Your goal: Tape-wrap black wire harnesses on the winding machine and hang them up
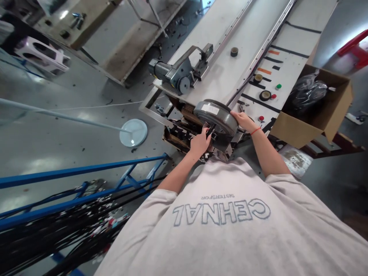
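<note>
A round grey wheel-shaped machine part [216,115] sits at the near end of a long white workbench [247,42]. My right hand [243,120] lies against its right rim, fingers curved onto it. My left hand [199,142] is closed just below the wheel's front edge, gripping a dark cable or handle [211,130] that I cannot make out well. Both forearms reach forward over my light T-shirt.
A grey motor unit [175,74] stands on the bench's left. Tape rolls [265,95] and coloured buttons [278,86] lie on the right side. An open cardboard box [322,107] with a black bag stands right. A blue rack [71,180] of black cables is lower left.
</note>
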`<state>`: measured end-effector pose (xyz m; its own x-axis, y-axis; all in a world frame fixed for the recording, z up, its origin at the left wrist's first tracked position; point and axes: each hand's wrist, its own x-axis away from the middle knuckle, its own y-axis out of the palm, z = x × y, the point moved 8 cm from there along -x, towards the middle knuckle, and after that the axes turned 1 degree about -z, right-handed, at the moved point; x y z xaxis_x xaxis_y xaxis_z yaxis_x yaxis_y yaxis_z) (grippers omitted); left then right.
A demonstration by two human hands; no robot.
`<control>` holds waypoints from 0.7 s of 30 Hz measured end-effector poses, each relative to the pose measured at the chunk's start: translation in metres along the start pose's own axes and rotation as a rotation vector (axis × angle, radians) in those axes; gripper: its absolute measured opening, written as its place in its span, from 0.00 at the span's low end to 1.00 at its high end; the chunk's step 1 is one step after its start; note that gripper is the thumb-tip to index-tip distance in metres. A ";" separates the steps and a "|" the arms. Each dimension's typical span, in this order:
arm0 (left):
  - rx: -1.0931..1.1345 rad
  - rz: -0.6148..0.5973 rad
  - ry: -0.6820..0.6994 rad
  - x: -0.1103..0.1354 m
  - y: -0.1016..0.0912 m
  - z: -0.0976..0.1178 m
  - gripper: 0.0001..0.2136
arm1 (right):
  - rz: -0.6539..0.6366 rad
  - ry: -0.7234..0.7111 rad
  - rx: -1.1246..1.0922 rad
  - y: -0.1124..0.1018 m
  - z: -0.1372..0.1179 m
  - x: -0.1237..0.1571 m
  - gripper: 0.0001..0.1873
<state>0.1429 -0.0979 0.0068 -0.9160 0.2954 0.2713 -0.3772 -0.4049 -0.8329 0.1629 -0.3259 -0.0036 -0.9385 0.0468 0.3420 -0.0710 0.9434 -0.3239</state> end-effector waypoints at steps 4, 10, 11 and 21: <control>-0.151 -0.062 -0.042 -0.029 -0.003 0.004 0.17 | 0.222 -0.074 0.250 -0.008 -0.018 -0.004 0.31; -0.237 -0.019 -0.035 -0.059 -0.058 -0.027 0.21 | 0.345 0.396 0.696 -0.039 0.059 0.027 0.22; -0.264 -0.024 -0.033 -0.060 -0.064 -0.031 0.21 | 0.289 0.414 0.624 -0.039 0.070 0.036 0.21; -0.455 -0.022 -0.043 -0.041 -0.067 -0.023 0.24 | -0.885 -0.010 -0.747 0.153 -0.029 0.114 0.40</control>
<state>0.2088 -0.0623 0.0407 -0.9168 0.2599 0.3033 -0.3075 0.0252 -0.9512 0.0546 -0.1669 0.0116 -0.6632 -0.7263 0.1808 -0.4902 0.6040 0.6285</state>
